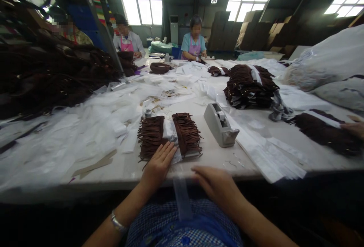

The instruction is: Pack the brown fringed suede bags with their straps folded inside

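Observation:
My left hand (160, 161) lies flat, fingers stretched out, on the lower middle of a dark brown fringed piece (186, 133). A white band (170, 130) runs down the piece's middle, between its two fringed sides. From the table edge a translucent strip (182, 197) hangs toward my lap; its upper end lies near the band. My right hand (216, 182) is at the table edge just right of this strip, fingers extended and apart from the brown piece. Whether it touches the strip I cannot tell. A grey tape dispenser (218, 125) stands to the right of the piece.
White sheets and plastic bags (93, 137) cover the left side. A stack of banded brown fringed pieces (250, 88) stands at the back right, with white strips (264, 152) before it. Another person's hand (354, 125) touches a brown piece at far right. Co-workers sit across the table.

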Motion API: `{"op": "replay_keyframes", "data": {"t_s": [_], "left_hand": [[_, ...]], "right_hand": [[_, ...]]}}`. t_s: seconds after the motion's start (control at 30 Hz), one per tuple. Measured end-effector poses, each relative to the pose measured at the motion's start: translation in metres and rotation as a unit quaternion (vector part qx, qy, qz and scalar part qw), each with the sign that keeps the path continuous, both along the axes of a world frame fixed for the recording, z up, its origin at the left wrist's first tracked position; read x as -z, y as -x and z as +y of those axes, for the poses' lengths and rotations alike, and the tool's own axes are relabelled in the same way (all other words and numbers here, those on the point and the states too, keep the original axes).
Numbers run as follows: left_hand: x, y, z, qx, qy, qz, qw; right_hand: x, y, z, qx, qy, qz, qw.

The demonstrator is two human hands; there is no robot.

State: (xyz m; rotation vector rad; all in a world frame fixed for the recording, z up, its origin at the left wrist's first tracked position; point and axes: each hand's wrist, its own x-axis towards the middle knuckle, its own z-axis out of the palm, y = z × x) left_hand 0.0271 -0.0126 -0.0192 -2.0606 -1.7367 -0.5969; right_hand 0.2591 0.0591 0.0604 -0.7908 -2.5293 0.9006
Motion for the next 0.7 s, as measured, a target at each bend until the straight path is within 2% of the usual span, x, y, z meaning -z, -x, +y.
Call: {"op": "replay_keyframes", "data": {"t_s": [0.07,0.13,0.23,0.3,0.37,0.43,0.53,0.6,0.7], "left_hand": [[0.002,0.000,0.001,-0.003,-0.013,0.003,1.000],[0.004,0.000,0.001,-0.002,-0.036,0.003,0.999],[0.005,0.001,0.003,0.005,-0.067,0.000,0.998],[0.005,0.002,0.003,0.005,-0.065,0.000,0.998],[0.004,0.003,0.002,0.002,-0.051,0.003,0.999],[0.003,0.003,0.001,-0.001,-0.046,0.004,0.999],[0.004,0.002,0.001,-0.003,-0.053,0.002,0.999],[0.003,0.001,0.000,-0.003,-0.049,-0.003,0.999],[0.002,0.001,-0.001,-0.006,-0.040,-0.014,0.999]], "right_hand": [[-0.015,0.027,0.023,-0.029,-0.091,0.059,0.994],[-0.021,0.065,0.048,-0.123,-0.167,0.069,0.976],[-0.018,0.126,0.085,-0.274,-0.285,0.009,0.919],[-0.013,0.158,0.103,-0.321,-0.327,-0.051,0.887],[-0.010,0.177,0.114,-0.338,-0.334,-0.094,0.875],[-0.009,0.186,0.120,-0.343,-0.303,-0.102,0.883],[-0.011,0.186,0.128,-0.340,-0.192,-0.052,0.919],[-0.010,0.184,0.135,-0.297,-0.131,0.016,0.946],[-0.006,0.185,0.150,-0.189,-0.127,0.072,0.971]]}}
